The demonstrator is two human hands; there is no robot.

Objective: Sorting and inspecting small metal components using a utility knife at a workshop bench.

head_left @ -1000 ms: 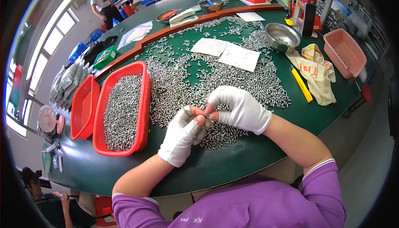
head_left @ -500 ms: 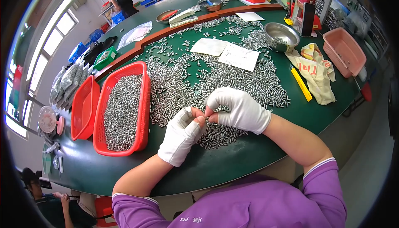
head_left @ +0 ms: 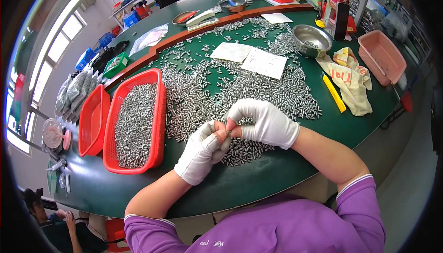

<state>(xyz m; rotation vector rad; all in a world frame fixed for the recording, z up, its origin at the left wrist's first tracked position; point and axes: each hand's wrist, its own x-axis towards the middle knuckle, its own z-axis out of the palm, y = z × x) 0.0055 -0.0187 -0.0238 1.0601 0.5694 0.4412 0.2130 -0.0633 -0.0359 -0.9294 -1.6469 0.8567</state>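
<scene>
My left hand (head_left: 200, 149) and my right hand (head_left: 262, 121) meet over the near edge of a wide spread of small silvery metal parts (head_left: 281, 89). Both wear white gloves with bare fingertips. Thumbs and fingers of each are pinched together, tip to tip, on one small metal part (head_left: 229, 132), mostly covered by the fingers. Left of my left hand stands a red perforated basket (head_left: 160, 128) heaped with the same kind of parts. Two pieces of white paper (head_left: 264, 63) lie on top of the spread, beyond my hands.
An empty red tray (head_left: 85, 133) adjoins the basket. To the right lie a yellow cutter knife (head_left: 334, 93), a cloth bag (head_left: 353, 84), a metal bowl (head_left: 312, 33) and a pink basket (head_left: 392, 68). A brown wooden rail (head_left: 184, 37) borders the green table's far side. People are nearby.
My hands stay almost in place, still pinched together on the small metal part. In the background, a person near the far table has moved to the right.
</scene>
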